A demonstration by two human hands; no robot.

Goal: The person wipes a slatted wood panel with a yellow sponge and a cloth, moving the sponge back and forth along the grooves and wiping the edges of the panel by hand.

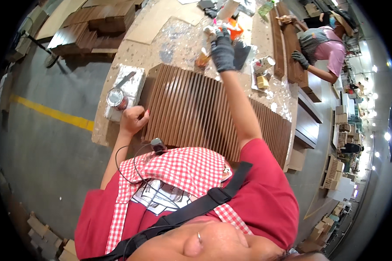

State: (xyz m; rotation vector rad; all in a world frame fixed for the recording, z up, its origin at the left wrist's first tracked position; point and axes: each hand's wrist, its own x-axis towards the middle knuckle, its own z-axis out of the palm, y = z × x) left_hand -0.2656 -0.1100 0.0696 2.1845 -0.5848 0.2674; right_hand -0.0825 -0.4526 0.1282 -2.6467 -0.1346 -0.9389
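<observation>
My left hand point(135, 120), bare, is curled into a loose fist beside the left end of a long row of brown wooden boards point(183, 104) stood on edge. No object shows in it. Just behind it, an open paint can point(116, 99) and a flat scraper point(125, 80) lie on a white-wrapped block point(134, 89). Over the boards stretches my right arm. My right hand point(223, 51), in a dark grey glove, has its fingers closed at a small white item point(210, 31), whose kind I cannot make out. An orange wrapper or bag point(235, 30) lies beside the fingers.
The worktable point(178, 43) is splashed with paint. A tin point(263, 65) and a yellowish block point(262, 82) stand right of my forearm. Across the table at right, a co-worker point(326, 50) with a gloved hand handles long brown boards point(289, 52). Stacked brown panels point(96, 26) sit far left.
</observation>
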